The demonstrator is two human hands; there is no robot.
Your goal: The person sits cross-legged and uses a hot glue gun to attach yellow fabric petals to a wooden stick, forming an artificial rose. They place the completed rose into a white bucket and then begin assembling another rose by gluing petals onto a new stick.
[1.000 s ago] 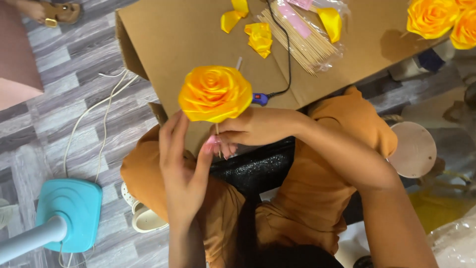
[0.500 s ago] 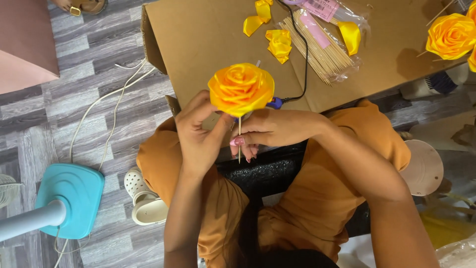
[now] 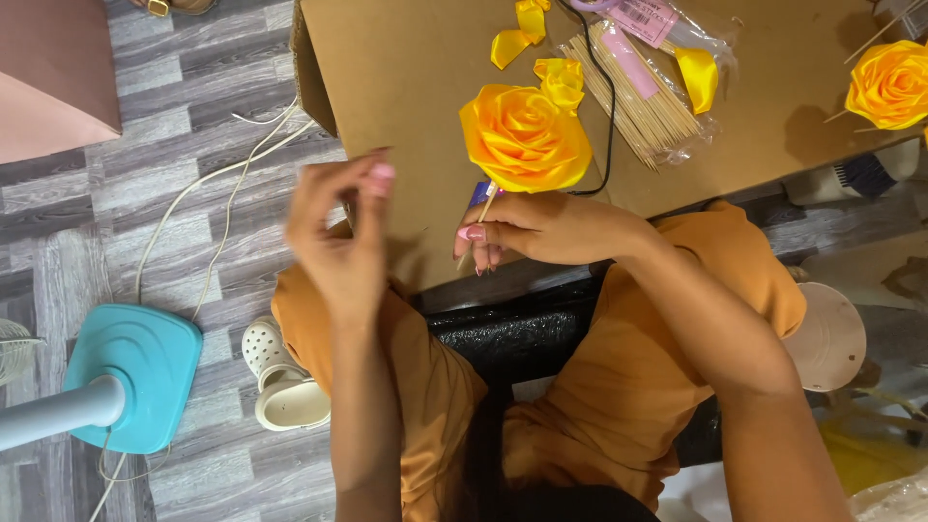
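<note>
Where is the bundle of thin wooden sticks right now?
In the head view, the bundle of wooden sticks lies in a clear wrapper on the cardboard sheet, near the top, just right of the yellow ribbon rose held by the right hand.

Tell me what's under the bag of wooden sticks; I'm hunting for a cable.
A black cable passes under the bag of sticks, lying on the cardboard sheet. Its stretch beneath the bag is hidden.
</note>
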